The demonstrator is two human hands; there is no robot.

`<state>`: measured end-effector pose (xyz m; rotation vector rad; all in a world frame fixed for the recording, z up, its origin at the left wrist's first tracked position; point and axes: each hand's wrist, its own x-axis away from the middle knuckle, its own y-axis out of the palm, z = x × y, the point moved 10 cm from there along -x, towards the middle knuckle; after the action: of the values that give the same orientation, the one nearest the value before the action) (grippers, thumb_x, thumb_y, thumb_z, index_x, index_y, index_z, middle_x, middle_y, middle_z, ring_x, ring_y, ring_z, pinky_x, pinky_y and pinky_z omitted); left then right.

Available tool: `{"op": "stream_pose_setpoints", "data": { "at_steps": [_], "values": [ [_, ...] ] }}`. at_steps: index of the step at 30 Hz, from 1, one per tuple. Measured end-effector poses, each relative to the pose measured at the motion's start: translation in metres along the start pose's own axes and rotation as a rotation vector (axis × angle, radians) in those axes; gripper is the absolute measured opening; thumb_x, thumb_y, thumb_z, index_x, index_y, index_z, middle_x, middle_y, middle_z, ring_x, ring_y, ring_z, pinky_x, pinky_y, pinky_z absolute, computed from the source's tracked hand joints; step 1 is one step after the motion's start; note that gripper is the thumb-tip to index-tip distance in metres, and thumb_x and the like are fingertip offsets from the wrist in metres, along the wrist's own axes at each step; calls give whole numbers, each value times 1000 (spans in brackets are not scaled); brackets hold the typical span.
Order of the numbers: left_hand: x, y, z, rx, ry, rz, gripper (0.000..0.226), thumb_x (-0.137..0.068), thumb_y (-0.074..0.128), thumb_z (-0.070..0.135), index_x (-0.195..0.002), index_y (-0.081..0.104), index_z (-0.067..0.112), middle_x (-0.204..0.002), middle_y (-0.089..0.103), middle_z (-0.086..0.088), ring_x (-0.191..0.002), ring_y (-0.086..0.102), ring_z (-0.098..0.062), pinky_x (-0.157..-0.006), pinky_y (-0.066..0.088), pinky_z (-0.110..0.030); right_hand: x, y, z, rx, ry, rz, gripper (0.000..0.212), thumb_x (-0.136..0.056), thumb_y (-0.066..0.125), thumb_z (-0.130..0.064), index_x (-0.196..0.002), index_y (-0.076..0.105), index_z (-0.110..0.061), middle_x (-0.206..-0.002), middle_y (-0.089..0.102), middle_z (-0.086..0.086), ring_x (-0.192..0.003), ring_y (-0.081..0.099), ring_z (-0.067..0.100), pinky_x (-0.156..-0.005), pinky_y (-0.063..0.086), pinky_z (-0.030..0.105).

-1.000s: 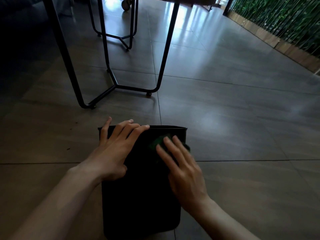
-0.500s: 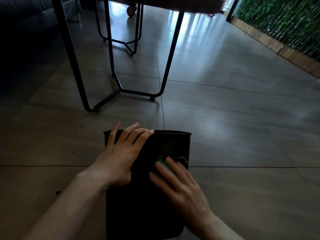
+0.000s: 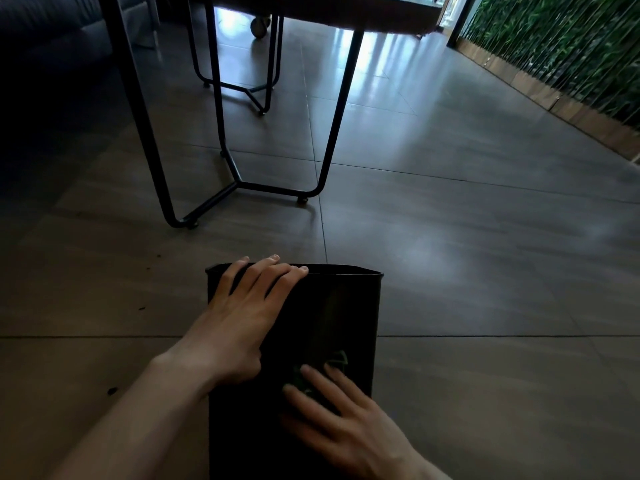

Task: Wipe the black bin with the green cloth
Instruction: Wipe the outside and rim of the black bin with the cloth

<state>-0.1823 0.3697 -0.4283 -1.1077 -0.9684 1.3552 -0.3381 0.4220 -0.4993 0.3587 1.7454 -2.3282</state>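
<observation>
The black bin (image 3: 346,306) lies on its side on the tiled floor, its far edge pointing away from me. My left hand (image 3: 235,320) rests flat on the bin's upper left, fingers spread and reaching the far edge. My right hand (image 3: 343,424) presses the green cloth (image 3: 322,372) against the bin's upper face, nearer to me. Only a crumpled bit of the cloth shows beyond my fingertips; the rest is under the hand.
A black metal table frame (image 3: 239,181) stands on the floor just beyond the bin. A second frame (image 3: 256,91) stands farther back. A green plant wall with a wooden base (image 3: 561,64) runs along the right. Dark crumbs (image 3: 112,390) lie on the floor to the left.
My right hand has slid the green cloth along the bin toward me, from near the far edge to the middle. My left hand has stayed in place on the bin.
</observation>
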Motion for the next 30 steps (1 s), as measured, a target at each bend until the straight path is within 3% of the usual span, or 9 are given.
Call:
{"op": "stream_pose_setpoints", "data": {
  "at_steps": [2,6,8,14,17,19,23,25,30],
  "values": [
    [1,0,1,10,6,2,117,-61,64,25,-156,-2,34,-159,12,14,-153,-7,-10,-123,-8,-41,-11,-12,22,-32,74,41,36,-106,54,-26,-142,59,-30,-154,55,2,-146,46,34,-110,51,45],
    [0,-3,3,30,12,18,103,-61,37,46,-156,-1,35,-158,15,14,-153,-4,-11,-123,-4,-44,-37,-39,100,-210,525,208,49,-101,49,-16,-150,53,-19,-159,47,9,-152,36,34,-115,45,51],
    [-1,-3,3,36,11,11,105,-64,50,41,-156,1,34,-158,15,13,-153,-3,-11,-123,-5,-44,-45,-38,111,-205,607,209,56,-96,52,-16,-152,50,-17,-160,44,10,-153,33,36,-117,42,54],
    [-1,-1,2,-3,3,-4,118,-61,67,20,-156,-2,34,-158,12,14,-153,-7,-10,-123,-9,-41,-7,-18,60,-88,375,102,43,-104,61,-27,-146,55,-20,-152,56,11,-145,45,40,-108,50,55],
    [-1,0,0,-7,-12,-10,120,-63,69,21,-155,-6,35,-157,8,15,-152,-11,-9,-122,-12,-41,4,-25,76,-159,487,126,39,-107,50,-18,-145,58,-19,-151,55,10,-146,45,37,-105,54,52],
    [-1,0,-4,5,-27,-15,120,-64,70,19,-155,-7,36,-157,7,17,-152,-12,-7,-121,-14,-40,-4,-28,95,-254,618,147,54,-93,63,-5,-145,58,-15,-152,51,11,-147,41,37,-106,54,51],
    [1,-1,-2,16,-21,-19,118,-65,69,22,-156,-5,36,-157,10,15,-152,-9,-8,-122,-12,-43,-35,-42,123,-307,770,245,50,-97,53,-18,-146,57,-11,-152,49,17,-146,40,41,-111,49,55],
    [1,-1,-1,14,-10,-12,115,-65,65,24,-156,-5,35,-157,10,14,-152,-8,-9,-122,-11,-43,-46,-41,116,-228,715,228,49,-98,51,-19,-147,57,-14,-151,50,18,-145,41,43,-111,47,59],
    [2,-1,0,5,-10,-8,116,-64,65,21,-155,-6,36,-156,9,16,-152,-10,-7,-122,-12,-43,-14,-14,45,-67,361,106,39,-104,58,-31,-142,56,-24,-148,54,11,-140,49,41,-109,49,58]
  ]
}}
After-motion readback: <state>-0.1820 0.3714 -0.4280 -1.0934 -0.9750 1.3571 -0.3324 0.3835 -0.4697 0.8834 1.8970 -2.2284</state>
